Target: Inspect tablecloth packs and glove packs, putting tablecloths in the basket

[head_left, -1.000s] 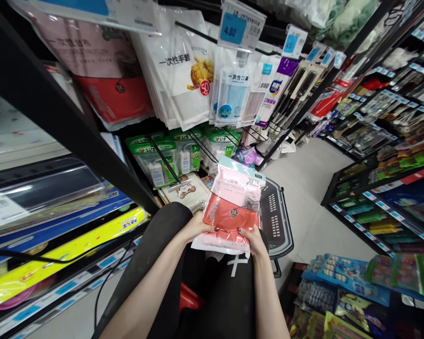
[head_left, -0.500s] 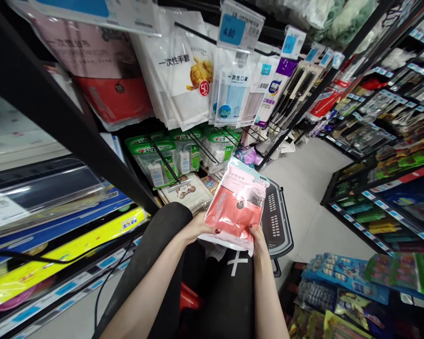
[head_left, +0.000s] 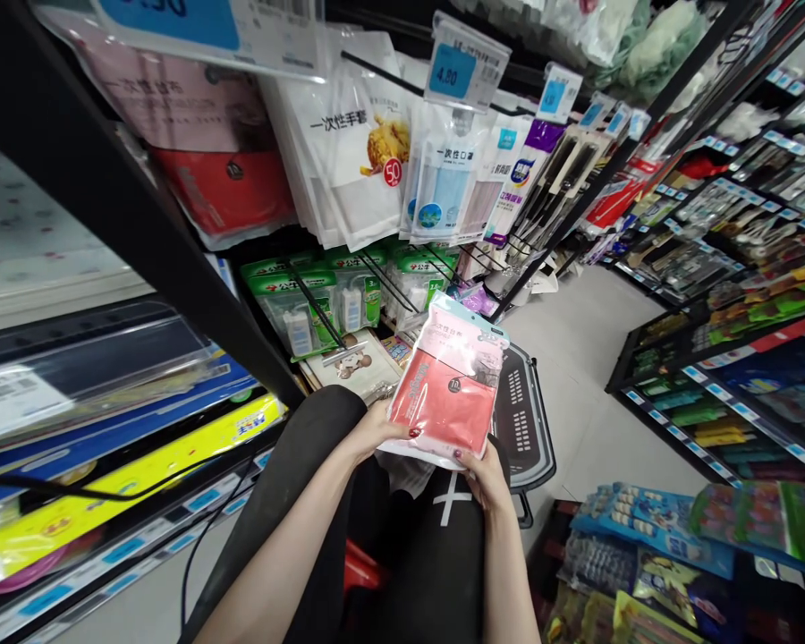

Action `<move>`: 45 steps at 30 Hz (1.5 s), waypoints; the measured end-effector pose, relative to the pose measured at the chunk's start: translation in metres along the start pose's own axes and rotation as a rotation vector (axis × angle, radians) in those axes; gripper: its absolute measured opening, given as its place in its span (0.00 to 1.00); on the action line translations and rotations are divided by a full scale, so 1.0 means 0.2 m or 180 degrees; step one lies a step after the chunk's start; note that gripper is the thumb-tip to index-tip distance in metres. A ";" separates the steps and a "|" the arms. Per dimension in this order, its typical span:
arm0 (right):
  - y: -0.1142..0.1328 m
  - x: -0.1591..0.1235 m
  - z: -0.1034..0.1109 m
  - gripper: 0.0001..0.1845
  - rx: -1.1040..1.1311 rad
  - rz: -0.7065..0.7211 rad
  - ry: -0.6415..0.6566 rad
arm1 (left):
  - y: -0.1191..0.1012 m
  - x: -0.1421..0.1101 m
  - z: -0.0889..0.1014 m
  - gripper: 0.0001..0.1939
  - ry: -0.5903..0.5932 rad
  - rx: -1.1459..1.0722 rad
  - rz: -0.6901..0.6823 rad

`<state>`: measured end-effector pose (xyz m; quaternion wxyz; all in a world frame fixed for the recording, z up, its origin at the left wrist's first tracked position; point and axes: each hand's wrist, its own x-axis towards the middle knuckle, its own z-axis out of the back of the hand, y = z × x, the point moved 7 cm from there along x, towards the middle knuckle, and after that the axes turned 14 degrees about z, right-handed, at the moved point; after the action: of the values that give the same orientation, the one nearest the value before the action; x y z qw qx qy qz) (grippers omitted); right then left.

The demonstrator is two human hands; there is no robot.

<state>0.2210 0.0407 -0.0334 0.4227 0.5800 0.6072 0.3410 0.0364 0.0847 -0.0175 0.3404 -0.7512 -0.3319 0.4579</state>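
Observation:
A flat plastic packet [head_left: 446, 387] with red cloth inside and a pale blue top edge is held upright in front of me by both hands. My left hand [head_left: 374, 427] grips its lower left edge, thumb on the front. My right hand [head_left: 487, 473] grips its lower right corner from below. Behind the packet a dark plastic shopping basket [head_left: 524, 420] stands on the floor.
A black shelf rack [head_left: 174, 268] at left carries hanging packets of disposable gloves [head_left: 359, 134], face masks [head_left: 443, 174] and green-labelled packets [head_left: 295, 300], with blue price tags [head_left: 466, 67] above. More shelves of goods [head_left: 744, 295] line the right. Grey floor tiles [head_left: 590, 358] form the aisle.
The packet has lifted a little and tilted slightly; my right hand shifted from its right side to below its lower right corner. The view has drifted slightly.

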 end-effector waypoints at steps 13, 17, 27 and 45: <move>-0.02 0.03 0.00 0.22 0.0031 0.0155 0.0200 | 0.00 0.00 0.00 0.21 0.0001 0.0438 0.0033; -0.03 0.04 0.00 0.22 0.0016 0.0129 0.0229 | -0.01 0.00 -0.01 0.20 0.0086 0.0421 -0.0071; -0.02 0.03 0.00 0.20 -0.0083 0.0081 0.0188 | 0.00 0.00 0.00 0.21 0.0098 0.0347 -0.0068; -0.02 0.03 0.00 0.20 -0.0107 0.0143 0.0168 | 0.00 0.00 -0.01 0.23 0.0084 0.0304 -0.0072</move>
<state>0.2194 0.0458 -0.0365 0.4084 0.5771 0.5991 0.3757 0.0387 0.0842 -0.0179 0.3853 -0.7363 -0.3136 0.4595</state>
